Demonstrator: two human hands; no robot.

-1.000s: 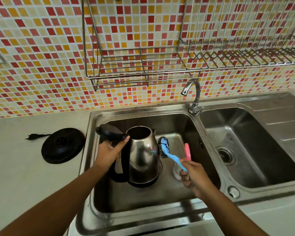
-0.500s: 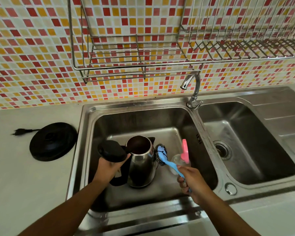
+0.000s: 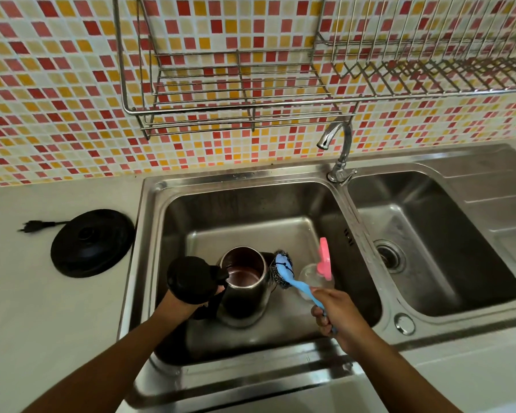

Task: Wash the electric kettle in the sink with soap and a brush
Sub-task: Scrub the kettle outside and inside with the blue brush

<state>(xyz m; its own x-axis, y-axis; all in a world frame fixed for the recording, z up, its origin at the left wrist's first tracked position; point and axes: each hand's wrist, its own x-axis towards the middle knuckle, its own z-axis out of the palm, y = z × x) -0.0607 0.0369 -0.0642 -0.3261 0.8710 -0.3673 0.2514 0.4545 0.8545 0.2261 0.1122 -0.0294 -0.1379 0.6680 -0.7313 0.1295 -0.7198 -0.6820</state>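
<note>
Toward six o'clock of the left basin [image 3: 251, 210] stands the electric kettle [image 3: 242, 296], upright, its black lid [image 3: 192, 278] flipped open at its nine o'clock. The left hand [image 3: 181, 304] is mostly hidden beneath that lid and appears wrapped around the kettle's handle. The right hand [image 3: 337, 311] is curled round the blue handle of the brush [image 3: 298, 284], whose scouring head rests against the kettle's outer wall at its two o'clock. The soap bottle [image 3: 315, 277] with its pink cap stands just beside the brush, at the kettle's three o'clock. No water runs from the tap [image 3: 340, 150], and no suds show on the kettle, brush or basin, so I judge the wash barely begun: soaping, scrubbing inside and out, and rinsing all seem left. The kettle's base [image 3: 91, 242] lies on the counter at the sink's nine o'clock, well apart from any wetting. A second ago the kettle was held higher and closer to the camera; now it seems set down on the basin floor, with the brush head kept at its side and the bottle unmoved.
</note>
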